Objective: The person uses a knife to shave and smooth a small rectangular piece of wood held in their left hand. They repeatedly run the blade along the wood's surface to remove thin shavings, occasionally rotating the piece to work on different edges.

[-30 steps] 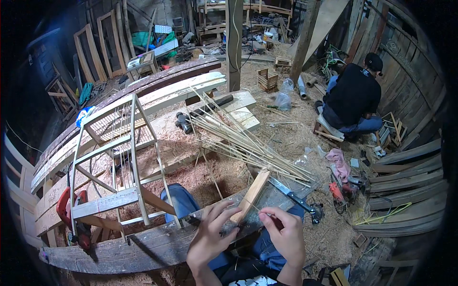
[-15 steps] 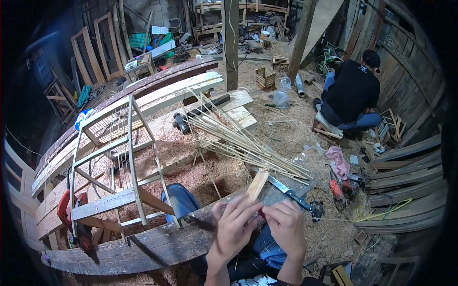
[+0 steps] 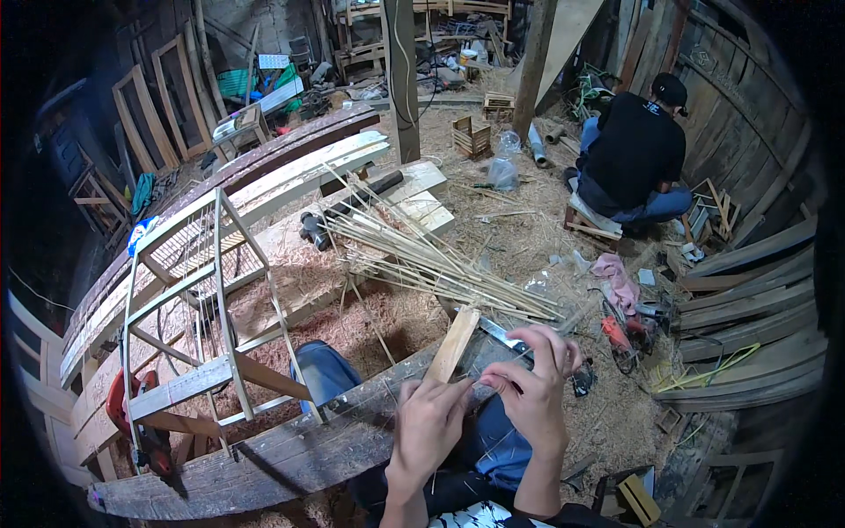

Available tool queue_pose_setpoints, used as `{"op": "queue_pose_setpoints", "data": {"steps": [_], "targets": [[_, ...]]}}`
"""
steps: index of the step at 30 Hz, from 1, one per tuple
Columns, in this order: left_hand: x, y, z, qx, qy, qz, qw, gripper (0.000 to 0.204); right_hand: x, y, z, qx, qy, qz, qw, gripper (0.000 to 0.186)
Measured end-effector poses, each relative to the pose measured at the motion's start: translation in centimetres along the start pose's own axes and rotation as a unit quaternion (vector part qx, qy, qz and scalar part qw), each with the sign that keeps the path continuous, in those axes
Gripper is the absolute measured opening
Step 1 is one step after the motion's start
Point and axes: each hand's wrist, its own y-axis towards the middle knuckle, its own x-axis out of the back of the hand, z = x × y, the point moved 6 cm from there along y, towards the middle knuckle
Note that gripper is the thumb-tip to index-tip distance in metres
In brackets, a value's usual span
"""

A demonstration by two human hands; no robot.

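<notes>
My left hand (image 3: 429, 424) is closed, fingertips pressed together, just below a flat piece of pale wood (image 3: 455, 341) on the dark plank. To its right, my right hand (image 3: 535, 387) pinches thumb against forefinger while the other fingers curl up and apart. The fingertips of both hands come close together over my lap; whatever lies between them is too small to make out. Beyond the right hand lies a knife (image 3: 500, 333) with a shiny blade, its handle mostly hidden by that hand. A bundle of thin wooden strips (image 3: 431, 255) lies farther off.
A slatted wooden frame (image 3: 189, 308) stands at left beside a red power tool (image 3: 150, 422). The thick plank (image 3: 290, 466) crosses in front of me. A hammer-like tool (image 3: 317, 229) lies on boards. Another person (image 3: 638, 163) sits far right. Curved planks (image 3: 748, 326) are stacked right.
My hands have drawn slightly apart, the left shifting a little left and the right lifting its outer fingers over the knife handle. The whole view has shifted slightly.
</notes>
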Motion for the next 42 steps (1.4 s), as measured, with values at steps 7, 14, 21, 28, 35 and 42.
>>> {"op": "queue_pose_setpoints", "data": {"steps": [7,14,21,28,35,42], "targets": [[0.2,-0.2,3.5,0.158,-0.294,-0.071,0.94,0.02,-1.7,-0.9,-5.4,-0.144,0.067,-0.072,0.985,0.064],[0.4,-0.5,3.6,0.159,-0.482,-0.073,0.858,0.022,-4.3,-2.3,-7.4,-0.207,0.033,0.05,0.977,0.038],[0.3,-0.4,3.4,0.168,-0.539,-0.065,0.823,0.023,-4.1,-2.3,-7.9,-0.214,0.062,0.029,0.974,0.025],[0.0,-0.4,3.8,0.168,-0.582,-0.097,0.789,0.013,-2.3,-2.6,-7.9,-0.249,0.071,0.057,0.964,0.025],[0.2,-0.4,4.2,0.172,-0.587,-0.092,0.786,0.013,-0.2,-2.9,-8.0,-0.285,0.007,0.065,0.956,0.039],[0.1,-0.5,4.3,0.179,-0.581,-0.087,0.789,0.014,1.3,-3.3,-8.9,-0.297,0.039,0.018,0.954,0.034]]}}
